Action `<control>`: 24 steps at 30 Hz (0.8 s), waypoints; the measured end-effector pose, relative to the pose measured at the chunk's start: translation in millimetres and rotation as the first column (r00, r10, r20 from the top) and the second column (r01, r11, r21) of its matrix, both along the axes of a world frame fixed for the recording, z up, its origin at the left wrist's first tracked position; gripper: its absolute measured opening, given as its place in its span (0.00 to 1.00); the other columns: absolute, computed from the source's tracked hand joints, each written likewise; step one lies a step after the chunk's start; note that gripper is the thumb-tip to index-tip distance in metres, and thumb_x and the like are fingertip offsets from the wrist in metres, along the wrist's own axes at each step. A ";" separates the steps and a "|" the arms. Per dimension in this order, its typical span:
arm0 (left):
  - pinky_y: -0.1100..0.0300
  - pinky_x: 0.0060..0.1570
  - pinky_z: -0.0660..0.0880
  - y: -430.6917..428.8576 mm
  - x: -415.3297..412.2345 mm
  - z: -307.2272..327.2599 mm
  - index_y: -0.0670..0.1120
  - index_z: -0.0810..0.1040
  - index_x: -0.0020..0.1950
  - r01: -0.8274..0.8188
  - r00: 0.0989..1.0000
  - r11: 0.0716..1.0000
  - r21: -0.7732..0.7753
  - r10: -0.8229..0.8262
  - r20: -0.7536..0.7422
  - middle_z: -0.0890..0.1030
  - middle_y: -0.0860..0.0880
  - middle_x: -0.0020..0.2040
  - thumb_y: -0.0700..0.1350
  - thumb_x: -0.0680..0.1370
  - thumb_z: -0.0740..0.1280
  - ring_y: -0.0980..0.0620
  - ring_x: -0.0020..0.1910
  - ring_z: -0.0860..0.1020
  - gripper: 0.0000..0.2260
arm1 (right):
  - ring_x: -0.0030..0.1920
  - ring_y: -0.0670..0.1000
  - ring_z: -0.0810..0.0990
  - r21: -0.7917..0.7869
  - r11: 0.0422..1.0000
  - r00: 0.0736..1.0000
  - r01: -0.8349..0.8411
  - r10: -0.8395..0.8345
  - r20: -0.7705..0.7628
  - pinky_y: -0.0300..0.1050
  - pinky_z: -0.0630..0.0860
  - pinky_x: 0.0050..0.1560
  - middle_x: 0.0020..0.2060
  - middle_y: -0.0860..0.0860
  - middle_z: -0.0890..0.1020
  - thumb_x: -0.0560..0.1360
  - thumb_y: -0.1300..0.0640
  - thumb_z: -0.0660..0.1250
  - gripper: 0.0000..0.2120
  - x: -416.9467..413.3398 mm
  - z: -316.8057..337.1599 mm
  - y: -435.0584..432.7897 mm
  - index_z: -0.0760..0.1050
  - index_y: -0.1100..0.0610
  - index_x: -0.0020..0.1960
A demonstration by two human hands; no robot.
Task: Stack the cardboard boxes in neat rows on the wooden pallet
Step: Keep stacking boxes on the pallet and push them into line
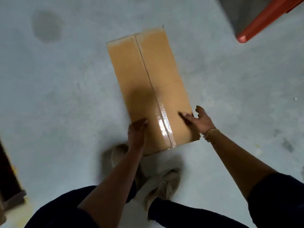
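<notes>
squarely between left hand (137,134) and right hand (199,120) lies the box (148,76).

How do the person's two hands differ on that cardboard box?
The left hand lies with fingers together against the near left edge of the cardboard box; the right hand spreads its fingers over the near right corner. The right wrist wears a gold chain bracelet; the left wrist is bare. Both hands touch the box's near end.

Blur smears the left hand (137,135) over the near corner of the cardboard box (148,83), leaving its grip unreadable, the shoes (166,185) are blurred too, and the picture's edge cuts off an orange beam (263,18) at top right.
</notes>
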State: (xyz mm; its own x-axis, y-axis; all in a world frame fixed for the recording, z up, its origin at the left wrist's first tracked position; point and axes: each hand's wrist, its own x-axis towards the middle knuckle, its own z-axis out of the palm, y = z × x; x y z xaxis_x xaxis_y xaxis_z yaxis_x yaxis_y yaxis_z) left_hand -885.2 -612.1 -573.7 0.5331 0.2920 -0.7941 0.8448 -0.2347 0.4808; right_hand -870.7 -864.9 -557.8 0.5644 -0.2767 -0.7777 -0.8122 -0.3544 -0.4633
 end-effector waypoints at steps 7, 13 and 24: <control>0.66 0.41 0.70 -1.3 -8.5 -89.1 0.53 0.75 0.68 -0.181 0.982 0.981 -0.069 0.184 0.033 0.80 0.57 0.52 0.57 0.74 0.77 0.60 0.47 0.77 0.25 | 0.54 0.44 0.83 0.148 0.987 0.998 -0.057 0.058 0.001 0.50 0.79 0.61 0.55 0.42 0.84 0.68 0.40 0.79 0.31 1.6 -103.3 -20.9 0.74 0.46 0.67; 0.55 0.54 0.77 4.1 -2.3 -80.3 0.55 0.78 0.69 -0.188 0.978 0.975 -0.122 0.197 0.068 0.84 0.59 0.55 0.65 0.67 0.79 0.54 0.56 0.81 0.33 | 0.49 0.40 0.85 0.181 0.983 0.999 0.012 -0.022 0.050 0.41 0.78 0.51 0.51 0.42 0.86 0.70 0.44 0.78 0.25 5.3 -89.8 -13.4 0.77 0.46 0.64; 0.49 0.61 0.76 53.9 -3.3 154.3 0.60 0.72 0.74 -0.036 0.994 0.995 -0.090 0.045 0.103 0.80 0.59 0.56 0.70 0.68 0.75 0.47 0.61 0.78 0.36 | 0.54 0.46 0.85 0.183 0.982 0.988 0.054 -0.078 0.131 0.52 0.81 0.60 0.54 0.44 0.86 0.66 0.36 0.79 0.31 -18.0 138.0 21.3 0.79 0.48 0.64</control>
